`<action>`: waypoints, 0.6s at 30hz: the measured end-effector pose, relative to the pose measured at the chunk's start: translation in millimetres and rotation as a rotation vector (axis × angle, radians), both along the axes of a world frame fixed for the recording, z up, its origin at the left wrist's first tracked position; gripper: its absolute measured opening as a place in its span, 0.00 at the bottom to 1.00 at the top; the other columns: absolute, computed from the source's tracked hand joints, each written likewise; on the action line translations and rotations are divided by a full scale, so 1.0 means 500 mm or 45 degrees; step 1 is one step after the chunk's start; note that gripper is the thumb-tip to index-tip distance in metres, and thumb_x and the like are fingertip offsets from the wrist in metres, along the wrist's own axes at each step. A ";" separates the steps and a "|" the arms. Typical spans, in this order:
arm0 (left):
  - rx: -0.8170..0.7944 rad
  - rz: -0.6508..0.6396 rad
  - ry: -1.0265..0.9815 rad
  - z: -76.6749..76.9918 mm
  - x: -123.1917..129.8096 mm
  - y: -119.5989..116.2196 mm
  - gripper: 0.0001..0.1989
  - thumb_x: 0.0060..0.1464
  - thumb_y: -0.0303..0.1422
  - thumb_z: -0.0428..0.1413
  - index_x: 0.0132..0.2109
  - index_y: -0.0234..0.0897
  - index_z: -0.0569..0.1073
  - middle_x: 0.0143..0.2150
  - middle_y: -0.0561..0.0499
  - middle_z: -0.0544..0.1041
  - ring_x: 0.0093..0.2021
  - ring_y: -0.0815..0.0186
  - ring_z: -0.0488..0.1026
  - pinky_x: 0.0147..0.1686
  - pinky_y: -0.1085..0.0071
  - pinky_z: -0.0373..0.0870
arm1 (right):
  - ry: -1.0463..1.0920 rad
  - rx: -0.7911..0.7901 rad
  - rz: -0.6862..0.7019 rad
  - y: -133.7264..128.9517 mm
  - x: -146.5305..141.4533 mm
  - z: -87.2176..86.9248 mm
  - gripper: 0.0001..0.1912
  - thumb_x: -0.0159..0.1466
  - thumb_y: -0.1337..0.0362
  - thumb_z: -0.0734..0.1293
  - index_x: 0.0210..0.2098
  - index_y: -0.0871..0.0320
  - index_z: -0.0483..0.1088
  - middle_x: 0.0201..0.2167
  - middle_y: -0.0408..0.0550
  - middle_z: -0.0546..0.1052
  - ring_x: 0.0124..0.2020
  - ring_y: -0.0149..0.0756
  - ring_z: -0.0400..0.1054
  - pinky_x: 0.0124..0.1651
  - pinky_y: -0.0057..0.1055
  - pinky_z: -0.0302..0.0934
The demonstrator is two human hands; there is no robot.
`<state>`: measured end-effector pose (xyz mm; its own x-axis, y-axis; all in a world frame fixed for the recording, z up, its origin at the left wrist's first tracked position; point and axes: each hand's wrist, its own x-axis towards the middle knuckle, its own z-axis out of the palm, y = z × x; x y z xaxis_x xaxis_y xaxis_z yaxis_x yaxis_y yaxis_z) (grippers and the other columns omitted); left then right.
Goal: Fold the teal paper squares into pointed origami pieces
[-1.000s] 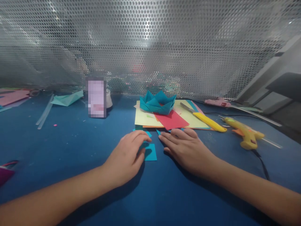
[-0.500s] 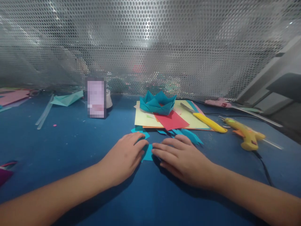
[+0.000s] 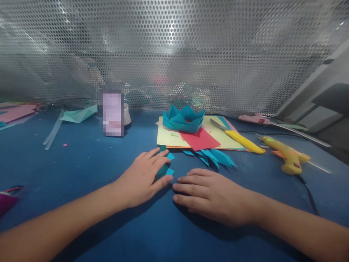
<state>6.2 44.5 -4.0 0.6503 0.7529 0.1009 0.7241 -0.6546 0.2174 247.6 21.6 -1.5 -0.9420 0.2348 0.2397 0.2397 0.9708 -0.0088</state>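
Observation:
My left hand (image 3: 144, 176) is open, palm down, its fingers spread over small blue paper pieces (image 3: 170, 171) that it partly hides. To its right, my right hand (image 3: 215, 193) lies open and flat over the table, fingers extended toward the left thumb and nothing seen in them. Just beyond the hands, several pointed blue paper pieces (image 3: 216, 157) lie in a loose heap. Behind them a folded blue paper crown-like piece (image 3: 184, 120) sits on a stack of coloured sheets (image 3: 163, 138), next to a red paper piece (image 3: 203, 140).
A yellow utility knife (image 3: 245, 142) rests across the stack's right side, blade out. Farther right lies a yellow glue gun (image 3: 291, 156) with a black cord. At left are a blurred-out upright panel (image 3: 112, 114), a white container (image 3: 127, 114), pale folded paper (image 3: 79, 114) and glue sticks (image 3: 54, 131).
My right hand has come nearer and flattened, away from the pointed pieces. The blue square between my hands is now beside and under my left hand, whose thumb has spread.

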 end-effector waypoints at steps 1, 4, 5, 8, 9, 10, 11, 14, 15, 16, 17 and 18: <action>-0.021 -0.012 0.000 0.001 0.001 -0.001 0.22 0.62 0.45 0.48 0.56 0.36 0.66 0.66 0.44 0.58 0.64 0.50 0.54 0.60 0.49 0.54 | 0.007 0.003 0.012 0.001 0.000 0.000 0.17 0.72 0.67 0.52 0.53 0.61 0.67 0.54 0.50 0.73 0.52 0.37 0.67 0.57 0.38 0.54; 0.016 -0.046 0.021 0.005 0.002 -0.003 0.24 0.61 0.44 0.51 0.57 0.34 0.64 0.65 0.41 0.60 0.64 0.50 0.55 0.60 0.51 0.54 | 0.031 -0.004 0.025 0.003 0.002 -0.004 0.17 0.72 0.66 0.52 0.53 0.62 0.67 0.54 0.51 0.73 0.52 0.38 0.67 0.56 0.38 0.55; 0.047 -0.054 0.032 0.008 0.002 -0.004 0.22 0.61 0.43 0.51 0.58 0.35 0.65 0.63 0.41 0.62 0.62 0.50 0.57 0.59 0.51 0.56 | 0.031 -0.014 0.020 0.004 0.002 -0.005 0.17 0.71 0.67 0.52 0.53 0.62 0.67 0.54 0.51 0.72 0.52 0.39 0.67 0.56 0.38 0.55; 0.089 -0.059 0.081 0.017 0.004 -0.004 0.19 0.62 0.38 0.52 0.57 0.36 0.66 0.55 0.40 0.68 0.55 0.50 0.65 0.53 0.53 0.63 | 0.025 -0.046 0.007 0.004 0.003 -0.008 0.16 0.71 0.67 0.54 0.53 0.62 0.67 0.55 0.51 0.72 0.53 0.39 0.66 0.57 0.38 0.55; 0.088 -0.045 0.096 0.019 0.004 -0.002 0.18 0.62 0.37 0.52 0.57 0.36 0.66 0.53 0.40 0.68 0.53 0.51 0.66 0.51 0.54 0.65 | 0.028 -0.052 0.005 0.004 0.003 -0.008 0.16 0.71 0.67 0.54 0.53 0.62 0.67 0.54 0.50 0.72 0.53 0.39 0.66 0.58 0.38 0.55; 0.089 -0.023 0.103 0.020 0.003 0.000 0.18 0.61 0.36 0.52 0.56 0.35 0.66 0.52 0.40 0.69 0.52 0.51 0.66 0.49 0.54 0.66 | 0.033 -0.055 0.002 0.004 0.003 -0.008 0.16 0.71 0.67 0.55 0.53 0.61 0.67 0.54 0.50 0.72 0.53 0.39 0.66 0.58 0.38 0.54; 0.093 0.002 0.104 0.020 0.003 0.003 0.18 0.61 0.36 0.53 0.56 0.34 0.66 0.51 0.40 0.69 0.51 0.52 0.66 0.49 0.55 0.66 | 0.038 -0.056 0.003 0.004 0.003 -0.008 0.16 0.71 0.67 0.55 0.53 0.61 0.67 0.54 0.50 0.73 0.53 0.38 0.66 0.58 0.37 0.54; 0.103 0.091 0.088 0.016 -0.002 0.012 0.18 0.61 0.36 0.53 0.55 0.32 0.67 0.50 0.41 0.68 0.49 0.52 0.65 0.49 0.54 0.65 | 0.044 -0.057 0.002 0.005 0.003 -0.008 0.16 0.71 0.67 0.54 0.53 0.61 0.67 0.54 0.50 0.73 0.53 0.38 0.66 0.57 0.38 0.55; 0.103 0.118 0.081 0.015 -0.004 0.016 0.18 0.61 0.36 0.53 0.55 0.32 0.67 0.50 0.41 0.68 0.48 0.52 0.65 0.49 0.53 0.65 | 0.046 -0.057 0.004 0.005 0.003 -0.008 0.16 0.71 0.67 0.54 0.53 0.61 0.67 0.54 0.50 0.73 0.53 0.39 0.66 0.57 0.38 0.55; 0.104 0.140 0.074 0.013 -0.006 0.018 0.19 0.61 0.36 0.53 0.56 0.31 0.66 0.50 0.41 0.68 0.48 0.52 0.65 0.49 0.53 0.65 | 0.051 -0.059 0.004 0.006 0.003 -0.007 0.16 0.71 0.67 0.54 0.52 0.62 0.67 0.53 0.50 0.73 0.53 0.39 0.67 0.57 0.38 0.55; 0.106 0.158 0.066 0.011 -0.008 0.021 0.20 0.61 0.36 0.53 0.56 0.31 0.66 0.50 0.40 0.68 0.48 0.52 0.65 0.48 0.52 0.65 | 0.055 -0.062 0.006 0.007 0.003 -0.007 0.16 0.71 0.67 0.54 0.52 0.62 0.67 0.53 0.50 0.73 0.52 0.39 0.67 0.56 0.38 0.55; 0.108 0.172 0.058 0.010 -0.010 0.023 0.20 0.61 0.36 0.53 0.57 0.30 0.65 0.51 0.40 0.67 0.48 0.52 0.64 0.48 0.52 0.64 | 0.057 -0.065 0.006 0.007 0.003 -0.007 0.16 0.71 0.67 0.54 0.52 0.62 0.67 0.53 0.50 0.73 0.52 0.39 0.67 0.56 0.38 0.55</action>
